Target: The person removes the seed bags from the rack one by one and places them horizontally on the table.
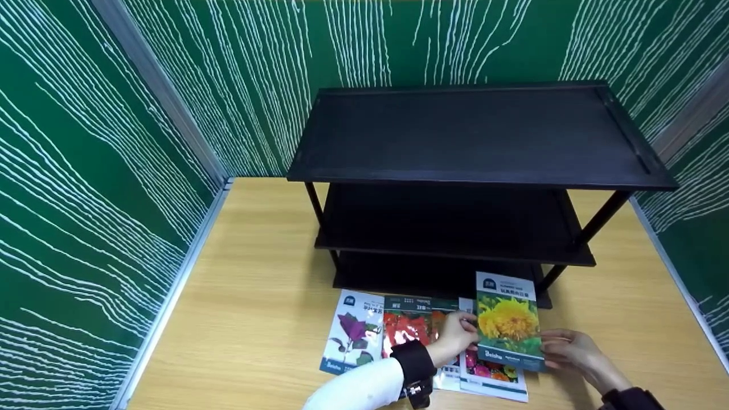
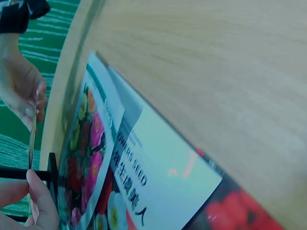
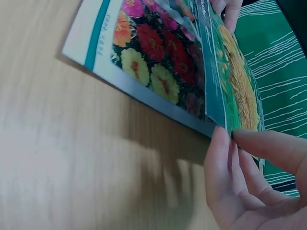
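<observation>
A seed packet with yellow flowers is held up, slightly tilted, above the other packets. My left hand pinches its left edge, and my right hand pinches the right edge between thumb and fingers. Under it lies a packet with mixed pink, red and yellow flowers, partly covered. Further left are a red-flowered packet and a packet with a purple flower. A white packet face with dark lettering shows in the left wrist view, overlapped by its neighbours.
A black three-tier shelf stands behind the packets, its lowest tier close to their top edges. Pale wooden tabletop extends around it. Green panels with white streaks enclose the table at the back and sides.
</observation>
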The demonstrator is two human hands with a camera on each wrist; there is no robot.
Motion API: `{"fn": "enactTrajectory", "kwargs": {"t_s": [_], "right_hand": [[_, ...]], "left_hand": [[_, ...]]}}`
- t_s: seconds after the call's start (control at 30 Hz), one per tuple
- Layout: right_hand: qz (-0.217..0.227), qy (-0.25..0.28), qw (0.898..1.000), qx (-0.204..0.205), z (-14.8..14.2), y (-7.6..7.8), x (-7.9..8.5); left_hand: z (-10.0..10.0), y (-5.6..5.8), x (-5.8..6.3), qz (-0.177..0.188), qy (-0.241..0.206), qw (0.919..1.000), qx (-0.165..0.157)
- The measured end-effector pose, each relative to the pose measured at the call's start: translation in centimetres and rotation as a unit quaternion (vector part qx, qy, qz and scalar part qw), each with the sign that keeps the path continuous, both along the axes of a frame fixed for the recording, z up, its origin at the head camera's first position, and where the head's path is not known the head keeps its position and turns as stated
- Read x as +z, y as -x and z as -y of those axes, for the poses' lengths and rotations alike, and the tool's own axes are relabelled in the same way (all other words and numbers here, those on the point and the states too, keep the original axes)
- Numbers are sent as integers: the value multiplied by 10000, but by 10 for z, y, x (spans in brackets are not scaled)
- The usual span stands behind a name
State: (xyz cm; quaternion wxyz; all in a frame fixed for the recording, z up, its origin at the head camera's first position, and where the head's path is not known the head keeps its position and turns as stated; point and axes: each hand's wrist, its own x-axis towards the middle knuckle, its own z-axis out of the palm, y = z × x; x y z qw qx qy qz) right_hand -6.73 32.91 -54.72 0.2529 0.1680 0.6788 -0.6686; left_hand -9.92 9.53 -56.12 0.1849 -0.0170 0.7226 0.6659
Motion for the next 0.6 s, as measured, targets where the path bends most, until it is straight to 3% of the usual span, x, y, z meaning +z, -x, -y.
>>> {"fn": "enactTrajectory", "kwargs": {"t_s": [0.23,0.37,0.6], "right_hand": [[41,-42,9998,189,-3,-6,-5],[274,-87,9996,-30,-3,-8,-8],[475,-155,9987,123,-4,-11,-13]], "left_hand": [[0,-7,-4,-88,-67,9997,-211],[-1,-11,-7,-72,61,9998,-169],[-3,-17,-8,-12,281,9996,-69]]}}
